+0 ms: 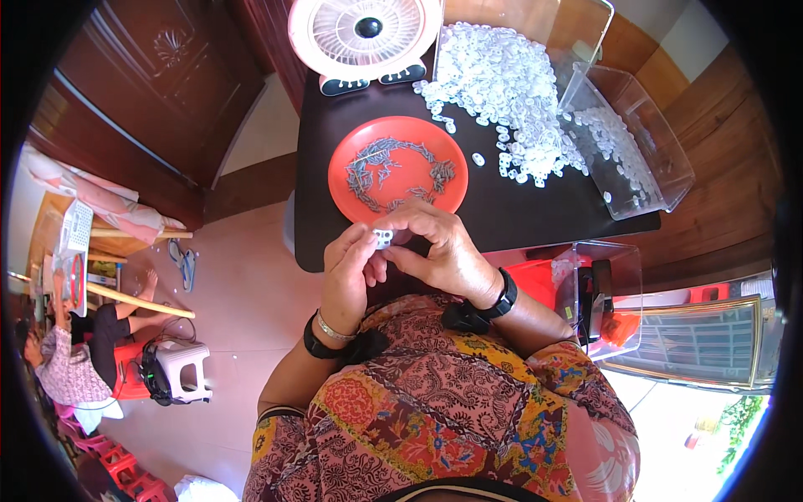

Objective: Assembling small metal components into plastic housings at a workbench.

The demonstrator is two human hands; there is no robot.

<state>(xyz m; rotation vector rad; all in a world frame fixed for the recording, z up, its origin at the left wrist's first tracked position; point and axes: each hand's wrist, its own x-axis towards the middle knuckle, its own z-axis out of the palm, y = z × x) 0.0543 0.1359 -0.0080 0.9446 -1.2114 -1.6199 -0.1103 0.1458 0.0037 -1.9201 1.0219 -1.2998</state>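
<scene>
A small white plastic piece with dark holes [383, 239] is held up between my two hands, just over the near edge of the table. My left hand [345, 266] pinches it from the left with thumb and fingertips. From the other side, the curled thumb and forefinger of my right hand [437, 249] close on it. Just beyond my hands lies a round red plate [339, 171], holding many thin grey screws [383, 154] spread in a ring. Whether a screw is also between my fingers is hidden.
On the dark table [519, 205] a large heap of white pieces [502, 79] spills from a clear bin. Another clear bin [669, 180] lies at right with more pieces. A fan [368, 29] stands at the back left. Another person [79, 356] sits far left, beside a stool [186, 368].
</scene>
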